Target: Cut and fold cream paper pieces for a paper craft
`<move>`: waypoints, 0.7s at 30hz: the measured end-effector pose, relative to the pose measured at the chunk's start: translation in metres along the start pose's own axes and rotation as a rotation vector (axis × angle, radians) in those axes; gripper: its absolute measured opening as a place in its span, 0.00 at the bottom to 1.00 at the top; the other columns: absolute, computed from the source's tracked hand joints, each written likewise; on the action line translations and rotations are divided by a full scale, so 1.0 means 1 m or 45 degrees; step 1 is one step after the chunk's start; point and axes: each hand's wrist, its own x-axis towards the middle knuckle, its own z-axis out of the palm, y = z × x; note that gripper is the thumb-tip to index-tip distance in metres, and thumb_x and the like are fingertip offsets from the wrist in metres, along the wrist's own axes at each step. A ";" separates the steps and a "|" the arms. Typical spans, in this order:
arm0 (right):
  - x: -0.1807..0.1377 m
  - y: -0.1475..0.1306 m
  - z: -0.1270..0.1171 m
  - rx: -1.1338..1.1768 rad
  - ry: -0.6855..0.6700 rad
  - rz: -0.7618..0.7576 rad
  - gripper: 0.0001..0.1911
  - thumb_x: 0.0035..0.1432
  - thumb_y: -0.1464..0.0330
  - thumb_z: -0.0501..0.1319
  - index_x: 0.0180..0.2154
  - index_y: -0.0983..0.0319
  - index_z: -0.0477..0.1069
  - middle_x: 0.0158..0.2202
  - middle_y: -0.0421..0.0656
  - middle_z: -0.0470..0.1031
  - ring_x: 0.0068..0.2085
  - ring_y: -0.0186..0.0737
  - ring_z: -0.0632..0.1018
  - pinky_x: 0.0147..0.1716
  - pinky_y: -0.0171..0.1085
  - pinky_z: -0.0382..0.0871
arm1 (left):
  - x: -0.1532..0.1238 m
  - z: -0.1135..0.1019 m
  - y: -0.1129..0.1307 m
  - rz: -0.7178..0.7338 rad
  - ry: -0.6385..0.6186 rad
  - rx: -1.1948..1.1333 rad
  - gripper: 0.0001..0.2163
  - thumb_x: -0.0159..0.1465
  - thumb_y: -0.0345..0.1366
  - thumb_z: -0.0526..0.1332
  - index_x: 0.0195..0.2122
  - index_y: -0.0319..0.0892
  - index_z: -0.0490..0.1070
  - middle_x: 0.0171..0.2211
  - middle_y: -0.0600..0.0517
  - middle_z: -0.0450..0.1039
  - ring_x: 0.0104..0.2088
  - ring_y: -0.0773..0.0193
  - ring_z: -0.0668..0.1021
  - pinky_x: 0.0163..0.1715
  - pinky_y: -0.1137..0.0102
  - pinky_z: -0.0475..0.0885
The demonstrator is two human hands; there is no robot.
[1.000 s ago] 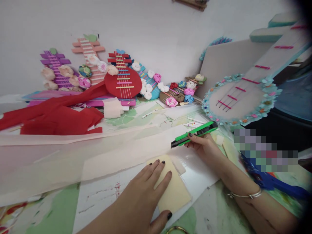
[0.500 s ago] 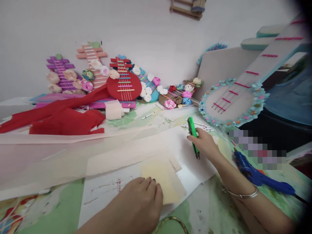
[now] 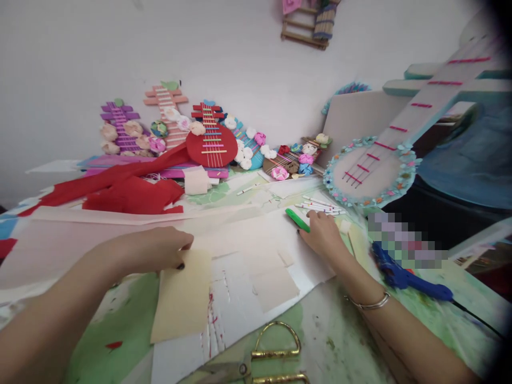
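My left hand (image 3: 154, 249) pinches the top edge of a cream paper rectangle (image 3: 182, 296), which lies to the left on the white cutting sheet (image 3: 256, 266). My right hand (image 3: 322, 234) rests on the table, its fingers closed round a green utility knife (image 3: 297, 220) that lies nearly flat on the white sheet. A bracelet circles my right wrist. Pale cut marks and a cream patch (image 3: 275, 288) show on the sheet between the hands.
Gold-handled scissors (image 3: 276, 354) lie at the near edge. A blue glue gun (image 3: 404, 274) sits right of my forearm. Several pens (image 3: 318, 205) lie behind the knife. Red crepe paper (image 3: 128, 192), paper guitars with flowers (image 3: 212, 141) and a large grey guitar (image 3: 372, 170) line the wall.
My left hand has slid the cream paper from the middle of the sheet to the left. My right hand has lowered the green knife onto the sheet.
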 end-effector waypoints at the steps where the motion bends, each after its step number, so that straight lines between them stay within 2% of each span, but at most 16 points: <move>1: -0.003 -0.004 -0.002 0.016 0.006 -0.062 0.14 0.52 0.68 0.57 0.40 0.68 0.68 0.39 0.54 0.71 0.43 0.49 0.71 0.39 0.39 0.60 | 0.003 0.003 0.002 -0.037 -0.037 0.091 0.02 0.52 0.30 0.58 0.25 0.42 0.69 0.25 0.48 0.73 0.25 0.58 0.74 0.23 0.69 0.64; 2: -0.006 -0.009 -0.005 0.064 -0.019 -0.121 0.10 0.53 0.69 0.57 0.38 0.66 0.69 0.38 0.52 0.71 0.42 0.47 0.71 0.38 0.37 0.60 | 0.005 0.004 0.007 -0.066 -0.008 0.170 0.02 0.52 0.29 0.58 0.27 0.40 0.69 0.28 0.46 0.73 0.29 0.55 0.75 0.26 0.67 0.65; 4: -0.014 -0.018 -0.010 0.210 -0.125 -0.216 0.07 0.53 0.68 0.57 0.34 0.64 0.69 0.36 0.48 0.71 0.38 0.42 0.72 0.35 0.35 0.60 | 0.007 0.004 0.029 -0.058 0.149 0.240 0.04 0.55 0.29 0.55 0.30 0.38 0.68 0.32 0.42 0.71 0.34 0.52 0.74 0.31 0.64 0.65; 6: -0.020 -0.027 -0.013 0.269 -0.138 -0.248 0.08 0.53 0.65 0.59 0.34 0.63 0.69 0.36 0.47 0.71 0.38 0.42 0.71 0.34 0.35 0.60 | 0.007 0.004 0.061 0.109 0.210 0.155 0.05 0.59 0.31 0.53 0.31 0.38 0.67 0.33 0.44 0.70 0.34 0.55 0.73 0.33 0.65 0.65; 8: -0.024 -0.032 -0.012 0.284 -0.180 -0.245 0.11 0.51 0.62 0.60 0.32 0.64 0.69 0.35 0.47 0.71 0.36 0.42 0.72 0.32 0.35 0.60 | 0.005 0.007 0.094 0.369 0.183 -0.044 0.05 0.61 0.35 0.54 0.34 0.39 0.66 0.36 0.46 0.68 0.35 0.59 0.71 0.33 0.68 0.66; 11: -0.024 -0.034 -0.005 0.272 -0.287 -0.241 0.10 0.50 0.62 0.61 0.29 0.63 0.69 0.32 0.46 0.72 0.33 0.41 0.72 0.28 0.35 0.58 | 0.003 0.024 0.130 0.617 0.146 -0.082 0.11 0.57 0.41 0.60 0.35 0.39 0.65 0.37 0.47 0.67 0.37 0.57 0.69 0.35 0.66 0.67; 13: -0.021 -0.033 0.000 0.260 -0.326 -0.256 0.06 0.53 0.67 0.59 0.28 0.63 0.69 0.29 0.46 0.73 0.31 0.41 0.73 0.26 0.35 0.56 | 0.004 0.038 0.142 0.685 0.201 -0.029 0.11 0.57 0.41 0.60 0.34 0.38 0.65 0.37 0.46 0.67 0.38 0.56 0.68 0.37 0.64 0.67; 15: -0.019 -0.030 0.002 0.262 -0.349 -0.267 0.07 0.55 0.69 0.56 0.27 0.62 0.69 0.28 0.45 0.74 0.30 0.41 0.73 0.25 0.35 0.54 | 0.005 0.047 0.146 0.695 0.252 0.008 0.09 0.59 0.40 0.58 0.33 0.38 0.65 0.36 0.45 0.66 0.37 0.56 0.67 0.37 0.63 0.66; 17: -0.017 -0.028 0.002 0.258 -0.322 -0.242 0.08 0.56 0.70 0.54 0.27 0.62 0.69 0.27 0.46 0.74 0.30 0.41 0.73 0.24 0.35 0.53 | 0.007 0.052 0.147 0.711 0.300 0.056 0.06 0.63 0.35 0.54 0.32 0.38 0.65 0.34 0.46 0.66 0.36 0.57 0.67 0.36 0.64 0.66; 21: -0.016 -0.025 0.001 0.264 -0.248 -0.190 0.08 0.56 0.70 0.52 0.27 0.62 0.68 0.27 0.46 0.74 0.31 0.42 0.73 0.24 0.35 0.52 | 0.011 0.057 0.146 0.788 0.325 0.161 0.07 0.63 0.27 0.50 0.31 0.38 0.66 0.32 0.46 0.67 0.34 0.59 0.67 0.34 0.65 0.65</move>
